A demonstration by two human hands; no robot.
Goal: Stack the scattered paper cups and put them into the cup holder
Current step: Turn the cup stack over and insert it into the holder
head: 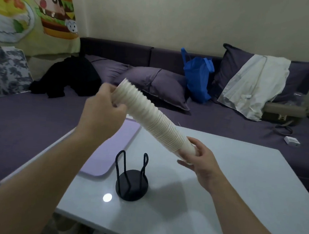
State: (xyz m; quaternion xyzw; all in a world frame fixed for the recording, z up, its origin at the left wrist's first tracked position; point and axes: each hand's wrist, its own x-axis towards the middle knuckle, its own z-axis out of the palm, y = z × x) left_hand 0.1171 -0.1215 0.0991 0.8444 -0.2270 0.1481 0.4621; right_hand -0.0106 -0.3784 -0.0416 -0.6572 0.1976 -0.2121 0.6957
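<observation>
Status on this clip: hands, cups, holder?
Left hand grips cup stack at its wide end, right hand holds the narrow end. Stack tilted, in the air. Holder empty on table, nothing blocking.

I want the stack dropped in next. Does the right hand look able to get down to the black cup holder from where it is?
Probably yes. The right hand grips the cup stack at its lower end, above the cup holder, and nothing lies between them. The left hand holds the other end.

I count one long stack of paper cups (150, 114), too many to number, above one black cup holder (131, 181). Behind the holder: one lilac tray (110, 150), three purple pillows (152, 83), one blue bag (197, 77).
</observation>
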